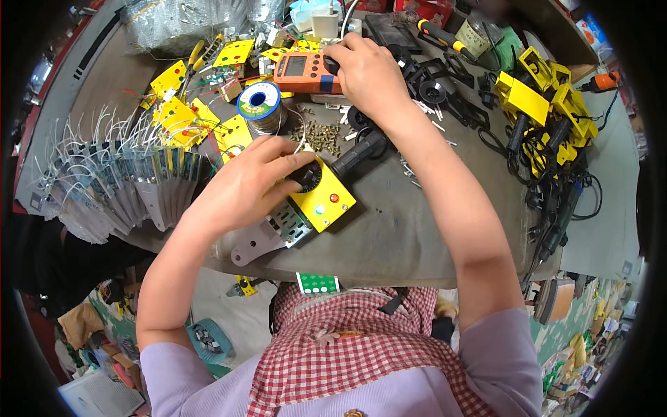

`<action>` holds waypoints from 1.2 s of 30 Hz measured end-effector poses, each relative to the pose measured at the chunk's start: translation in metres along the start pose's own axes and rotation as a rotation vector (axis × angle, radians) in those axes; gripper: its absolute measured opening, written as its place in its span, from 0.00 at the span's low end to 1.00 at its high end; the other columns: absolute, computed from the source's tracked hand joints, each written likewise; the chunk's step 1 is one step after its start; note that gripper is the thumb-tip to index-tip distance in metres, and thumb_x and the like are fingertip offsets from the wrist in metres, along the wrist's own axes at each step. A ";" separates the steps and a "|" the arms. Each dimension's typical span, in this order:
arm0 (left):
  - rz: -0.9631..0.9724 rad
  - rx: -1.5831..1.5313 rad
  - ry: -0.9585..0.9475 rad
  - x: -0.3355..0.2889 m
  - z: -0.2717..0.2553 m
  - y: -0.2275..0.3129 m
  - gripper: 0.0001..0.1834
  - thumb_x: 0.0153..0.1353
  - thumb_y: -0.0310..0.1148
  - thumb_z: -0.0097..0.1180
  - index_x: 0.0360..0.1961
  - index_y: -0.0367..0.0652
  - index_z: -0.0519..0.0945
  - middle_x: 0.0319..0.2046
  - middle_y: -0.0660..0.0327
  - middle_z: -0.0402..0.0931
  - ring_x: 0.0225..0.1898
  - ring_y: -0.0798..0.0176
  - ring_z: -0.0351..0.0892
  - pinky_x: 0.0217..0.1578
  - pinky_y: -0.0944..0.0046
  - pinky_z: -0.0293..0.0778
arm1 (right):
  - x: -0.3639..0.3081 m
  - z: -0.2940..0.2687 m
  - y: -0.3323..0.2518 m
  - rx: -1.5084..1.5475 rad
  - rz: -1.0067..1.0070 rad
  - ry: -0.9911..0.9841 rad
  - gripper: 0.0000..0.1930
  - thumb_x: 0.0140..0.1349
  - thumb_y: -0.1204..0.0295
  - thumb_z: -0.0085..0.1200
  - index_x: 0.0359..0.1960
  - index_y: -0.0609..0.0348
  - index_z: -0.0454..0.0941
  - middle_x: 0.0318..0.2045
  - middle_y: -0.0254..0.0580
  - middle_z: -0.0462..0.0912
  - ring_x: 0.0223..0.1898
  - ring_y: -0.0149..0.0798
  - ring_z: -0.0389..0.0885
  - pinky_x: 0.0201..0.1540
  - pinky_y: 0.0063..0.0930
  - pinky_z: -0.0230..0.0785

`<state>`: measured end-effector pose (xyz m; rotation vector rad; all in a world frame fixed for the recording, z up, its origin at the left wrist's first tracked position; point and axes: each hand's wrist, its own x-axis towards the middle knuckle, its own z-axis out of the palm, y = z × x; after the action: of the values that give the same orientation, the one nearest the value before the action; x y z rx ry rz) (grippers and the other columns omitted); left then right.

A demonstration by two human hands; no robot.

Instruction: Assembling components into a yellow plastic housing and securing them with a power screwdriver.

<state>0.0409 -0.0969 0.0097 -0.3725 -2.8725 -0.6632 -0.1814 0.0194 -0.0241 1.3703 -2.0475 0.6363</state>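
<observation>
My left hand [253, 182] has its fingers curled over a round black dial on a yellow panel [325, 205]. That panel carries a red and a green light. Under it is a slotted metal bracket with a flat grey sole plate [258, 242], and a black handle [359, 154] sticks out to the upper right. Farther back, my right hand [372, 75] pinches the rotary knob of an orange multimeter [295, 71] with a grey screen. The fingertips partly hide this knob. Right beside my left hand stands a spool of solder wire [261, 108].
Loose brass screws [318, 136] lie mid-table. Wired metal plates [149, 170] line the left, with more yellow panels [176, 118] behind. Black plastic parts [434, 90] sit back right, near assembled yellow units [522, 97] with tangled cables. A screwdriver [445, 38] lies at the back.
</observation>
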 end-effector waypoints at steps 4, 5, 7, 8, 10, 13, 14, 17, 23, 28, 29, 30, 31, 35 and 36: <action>-0.283 0.124 0.048 -0.001 0.013 0.011 0.18 0.48 0.28 0.67 0.42 0.40 0.78 0.38 0.55 0.72 0.41 0.51 0.75 0.40 0.57 0.73 | -0.001 0.001 0.000 0.020 0.005 -0.017 0.09 0.52 0.74 0.52 0.35 0.54 0.80 0.37 0.41 0.76 0.42 0.45 0.78 0.43 0.41 0.69; -0.284 0.130 0.055 -0.001 0.011 0.010 0.18 0.48 0.28 0.67 0.42 0.40 0.78 0.38 0.55 0.72 0.41 0.51 0.75 0.40 0.57 0.73 | 0.000 0.001 -0.001 0.020 -0.002 -0.011 0.09 0.52 0.74 0.52 0.35 0.54 0.80 0.37 0.41 0.76 0.42 0.45 0.78 0.43 0.41 0.69; -0.206 -0.044 0.053 0.000 0.010 0.010 0.18 0.48 0.27 0.66 0.42 0.39 0.78 0.40 0.54 0.73 0.43 0.50 0.75 0.43 0.56 0.73 | -0.001 0.001 -0.001 0.052 0.001 -0.001 0.09 0.52 0.74 0.52 0.36 0.54 0.79 0.37 0.41 0.76 0.42 0.45 0.78 0.43 0.41 0.69; -0.079 -0.068 0.050 0.001 0.011 -0.001 0.21 0.49 0.25 0.65 0.47 0.40 0.78 0.43 0.53 0.73 0.46 0.48 0.75 0.46 0.56 0.73 | 0.000 0.001 0.000 0.070 0.007 -0.007 0.10 0.52 0.75 0.51 0.37 0.55 0.79 0.37 0.42 0.76 0.43 0.46 0.78 0.44 0.42 0.69; -0.020 -0.129 -0.022 0.005 0.004 -0.014 0.23 0.49 0.24 0.64 0.49 0.41 0.78 0.45 0.53 0.73 0.48 0.48 0.74 0.48 0.56 0.72 | -0.001 -0.001 0.004 0.089 -0.012 0.006 0.11 0.53 0.76 0.51 0.38 0.55 0.79 0.37 0.43 0.76 0.43 0.47 0.78 0.44 0.42 0.68; 0.039 -0.241 -0.064 0.005 -0.003 -0.015 0.25 0.52 0.21 0.60 0.54 0.42 0.76 0.50 0.52 0.74 0.49 0.51 0.75 0.50 0.57 0.73 | -0.001 -0.005 0.012 0.144 -0.015 -0.002 0.13 0.55 0.77 0.48 0.41 0.57 0.79 0.38 0.45 0.77 0.44 0.49 0.77 0.47 0.42 0.68; -0.104 -0.343 -0.015 0.005 -0.005 -0.016 0.23 0.54 0.22 0.59 0.53 0.42 0.77 0.49 0.53 0.74 0.49 0.51 0.76 0.51 0.58 0.72 | 0.000 -0.008 0.018 0.234 -0.004 -0.057 0.14 0.56 0.77 0.47 0.43 0.58 0.79 0.37 0.46 0.77 0.45 0.50 0.76 0.48 0.41 0.68; -0.368 -0.259 0.237 0.003 -0.002 -0.030 0.12 0.56 0.20 0.55 0.42 0.41 0.82 0.51 0.53 0.74 0.51 0.53 0.76 0.53 0.58 0.71 | 0.002 -0.035 0.021 0.377 -0.014 -0.076 0.17 0.56 0.79 0.45 0.46 0.60 0.79 0.37 0.49 0.79 0.44 0.52 0.76 0.50 0.39 0.69; -0.150 0.209 0.598 0.002 -0.018 0.029 0.22 0.41 0.15 0.62 0.40 0.45 0.81 0.57 0.53 0.70 0.59 0.45 0.67 0.58 0.50 0.66 | 0.026 -0.164 -0.042 0.579 0.043 0.245 0.15 0.65 0.82 0.49 0.52 0.60 0.77 0.49 0.36 0.81 0.42 0.27 0.78 0.41 0.19 0.70; -0.002 -0.141 0.268 0.017 -0.030 0.097 0.44 0.49 0.27 0.62 0.67 0.37 0.55 0.54 0.45 0.65 0.50 0.41 0.74 0.48 0.52 0.74 | 0.055 -0.249 -0.032 1.264 -0.209 0.367 0.14 0.69 0.81 0.41 0.54 0.73 0.71 0.50 0.53 0.77 0.46 0.39 0.78 0.44 0.25 0.70; -0.009 -0.183 0.174 0.011 -0.038 0.104 0.40 0.50 0.27 0.59 0.65 0.35 0.58 0.48 0.42 0.69 0.41 0.39 0.78 0.41 0.49 0.76 | 0.055 -0.259 -0.033 1.253 -0.195 0.299 0.14 0.69 0.81 0.41 0.54 0.73 0.70 0.51 0.53 0.76 0.48 0.37 0.75 0.46 0.26 0.69; -0.051 -0.179 0.198 0.000 -0.048 0.109 0.40 0.50 0.27 0.59 0.65 0.35 0.58 0.48 0.42 0.69 0.41 0.39 0.78 0.41 0.49 0.76 | 0.059 -0.258 -0.025 0.998 -0.072 0.456 0.15 0.69 0.81 0.42 0.55 0.74 0.70 0.53 0.54 0.75 0.47 0.37 0.75 0.46 0.26 0.69; -0.042 -0.168 0.238 -0.010 -0.058 0.112 0.38 0.51 0.27 0.57 0.65 0.35 0.59 0.44 0.43 0.70 0.39 0.39 0.78 0.40 0.49 0.76 | 0.059 -0.266 0.001 1.088 0.029 0.440 0.15 0.69 0.81 0.42 0.56 0.76 0.67 0.54 0.53 0.72 0.47 0.37 0.72 0.50 0.26 0.67; 0.088 -0.212 0.532 -0.067 -0.069 0.087 0.34 0.51 0.28 0.51 0.63 0.35 0.61 0.43 0.44 0.71 0.35 0.41 0.77 0.40 0.52 0.75 | 0.062 -0.229 0.000 1.687 0.094 0.105 0.18 0.71 0.79 0.40 0.58 0.78 0.59 0.55 0.55 0.65 0.50 0.39 0.67 0.56 0.28 0.66; 0.059 -0.263 0.532 -0.087 -0.069 0.080 0.35 0.52 0.28 0.49 0.65 0.39 0.61 0.47 0.45 0.71 0.39 0.47 0.77 0.44 0.55 0.73 | 0.059 -0.211 -0.022 1.771 0.086 0.034 0.19 0.71 0.78 0.41 0.59 0.78 0.58 0.54 0.55 0.65 0.50 0.38 0.67 0.56 0.27 0.66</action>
<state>0.1537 -0.0755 0.0845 -0.2627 -2.2721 -0.9640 -0.1353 0.1145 0.1688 1.8984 -1.1521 2.7892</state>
